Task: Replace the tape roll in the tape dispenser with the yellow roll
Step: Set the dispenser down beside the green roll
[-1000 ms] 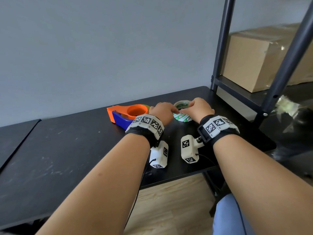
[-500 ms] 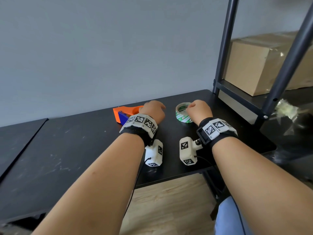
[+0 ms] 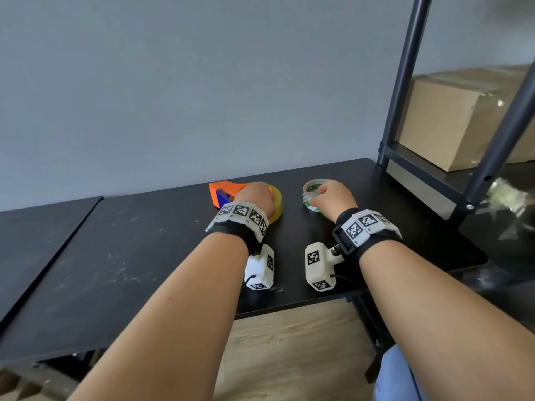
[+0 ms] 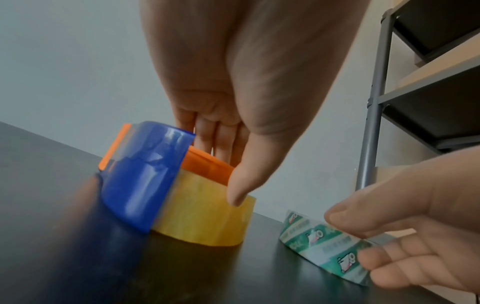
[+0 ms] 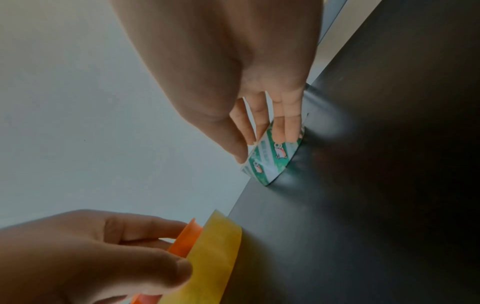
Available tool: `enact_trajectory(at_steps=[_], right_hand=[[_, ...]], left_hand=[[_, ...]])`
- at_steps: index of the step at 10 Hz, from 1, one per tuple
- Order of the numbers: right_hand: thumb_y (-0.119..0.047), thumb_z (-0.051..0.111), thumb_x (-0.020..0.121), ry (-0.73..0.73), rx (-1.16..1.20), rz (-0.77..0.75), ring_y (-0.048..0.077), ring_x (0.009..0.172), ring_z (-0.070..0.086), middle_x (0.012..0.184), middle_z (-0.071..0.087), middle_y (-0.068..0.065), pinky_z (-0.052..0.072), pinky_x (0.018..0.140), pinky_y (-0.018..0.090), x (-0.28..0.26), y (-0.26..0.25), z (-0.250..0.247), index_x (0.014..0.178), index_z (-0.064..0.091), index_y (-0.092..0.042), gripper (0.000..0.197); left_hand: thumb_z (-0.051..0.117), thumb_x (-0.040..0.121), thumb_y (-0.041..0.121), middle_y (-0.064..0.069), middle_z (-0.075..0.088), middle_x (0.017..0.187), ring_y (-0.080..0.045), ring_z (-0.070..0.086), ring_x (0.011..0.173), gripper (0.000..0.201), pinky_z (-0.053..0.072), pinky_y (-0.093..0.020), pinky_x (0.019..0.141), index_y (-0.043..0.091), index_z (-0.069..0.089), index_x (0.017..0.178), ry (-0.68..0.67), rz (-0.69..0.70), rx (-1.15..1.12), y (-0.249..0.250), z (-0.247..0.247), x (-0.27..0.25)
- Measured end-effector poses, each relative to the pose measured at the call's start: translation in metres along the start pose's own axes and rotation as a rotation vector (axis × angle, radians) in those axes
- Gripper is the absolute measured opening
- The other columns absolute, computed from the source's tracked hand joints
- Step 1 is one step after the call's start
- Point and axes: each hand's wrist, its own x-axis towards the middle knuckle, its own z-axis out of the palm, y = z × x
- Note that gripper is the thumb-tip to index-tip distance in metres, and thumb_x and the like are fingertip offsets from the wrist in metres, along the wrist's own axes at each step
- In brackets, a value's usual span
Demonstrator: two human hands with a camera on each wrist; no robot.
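The orange tape dispenser (image 3: 223,188) with its blue guard (image 4: 140,174) lies on the black table (image 3: 115,256) near the wall. The yellow roll (image 3: 276,202) sits round its orange hub (image 4: 207,164). My left hand (image 3: 254,198) is on top: its fingers reach inside the hub and its thumb presses the yellow roll's (image 4: 207,216) outer edge. To the right, my right hand (image 3: 330,198) pinches the green-and-white printed roll (image 3: 311,189), which stands tilted with one edge on the table (image 5: 270,160). The two rolls are apart.
A dark metal shelf frame (image 3: 405,82) rises at the table's right back corner, with a cardboard box (image 3: 463,117) on its shelf. A second black table (image 3: 29,227) adjoins on the left. The grey wall runs close behind the dispenser.
My left hand has left the green roll and moved left onto the dispenser and yellow roll. The right hand has kept hold of the green roll, now further from the dispenser.
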Motion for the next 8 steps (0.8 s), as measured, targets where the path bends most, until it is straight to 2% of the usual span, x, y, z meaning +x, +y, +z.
enact_trajectory(at_steps=[1,2,3,4,5,6,7,8], right_hand=[[-0.017,0.062,0.090,-0.039,-0.036,-0.014,0.028,0.107,0.059,0.115,0.063,0.010,0.037,0.078,0.025,-0.004,-0.008,0.006,0.104,0.068,-0.013,0.016],[-0.017,0.064,0.090,-0.075,-0.030,-0.017,0.030,0.121,0.057,0.130,0.062,0.012,0.037,0.082,0.026,-0.009,-0.020,0.017,0.128,0.058,-0.005,0.041],[-0.018,0.065,0.089,-0.096,-0.049,-0.025,0.029,0.122,0.057,0.132,0.061,0.012,0.037,0.082,0.027,-0.009,-0.028,0.028,0.132,0.054,-0.006,0.046],[-0.020,0.066,0.088,-0.120,-0.062,-0.034,0.029,0.126,0.054,0.136,0.058,0.012,0.041,0.091,0.030,-0.011,-0.039,0.038,0.135,0.051,-0.006,0.051],[-0.021,0.065,0.089,-0.131,-0.068,-0.040,0.029,0.128,0.052,0.138,0.057,0.012,0.042,0.097,0.032,-0.012,-0.047,0.045,0.137,0.049,-0.006,0.053],[-0.018,0.064,0.090,-0.129,-0.094,-0.038,0.029,0.126,0.054,0.136,0.058,0.013,0.041,0.093,0.030,-0.013,-0.050,0.046,0.136,0.051,-0.006,0.049],[-0.014,0.062,0.089,-0.103,-0.076,-0.029,0.030,0.123,0.055,0.136,0.056,0.013,0.044,0.093,0.034,-0.015,-0.051,0.043,0.134,0.050,-0.006,0.048],[-0.012,0.057,0.089,-0.074,-0.049,-0.060,0.030,0.118,0.058,0.135,0.056,0.013,0.049,0.092,0.036,-0.015,-0.055,0.041,0.134,0.051,-0.008,0.045]], left_hand=[[0.054,0.091,0.017,-0.010,0.065,0.112,-0.027,0.063,0.103,0.029,0.049,-0.031,0.081,0.004,0.062,0.117,-0.007,-0.004,-0.001,-0.008,-0.002,-0.006],[0.063,0.084,0.013,-0.007,0.065,0.107,-0.024,0.059,0.091,0.035,0.047,-0.031,0.078,0.012,0.064,0.118,0.037,-0.021,-0.095,-0.027,0.005,-0.012],[0.061,0.083,0.010,-0.009,0.066,0.119,-0.028,0.063,0.108,0.037,0.050,-0.032,0.085,0.014,0.063,0.120,0.037,-0.023,-0.091,-0.043,0.004,-0.019],[0.060,0.084,0.007,-0.009,0.060,0.125,-0.028,0.060,0.113,0.039,0.047,-0.029,0.085,0.017,0.061,0.122,0.040,0.007,-0.079,-0.061,0.000,-0.027],[0.060,0.085,0.004,-0.008,0.058,0.129,-0.026,0.059,0.116,0.044,0.048,-0.030,0.092,0.018,0.060,0.127,0.020,0.030,-0.054,-0.072,-0.003,-0.033],[0.059,0.086,0.004,-0.009,0.057,0.131,-0.027,0.059,0.117,0.046,0.048,-0.032,0.096,0.017,0.057,0.130,0.002,0.029,-0.032,-0.074,-0.004,-0.037],[0.048,0.094,0.011,-0.009,0.052,0.136,-0.028,0.054,0.123,0.049,0.046,-0.035,0.105,0.010,0.042,0.143,-0.141,-0.042,0.053,-0.069,-0.011,-0.040],[0.052,0.092,0.013,-0.008,0.056,0.134,-0.027,0.056,0.121,0.046,0.047,-0.031,0.101,0.013,0.049,0.138,-0.100,-0.029,-0.015,-0.069,-0.009,-0.038]])
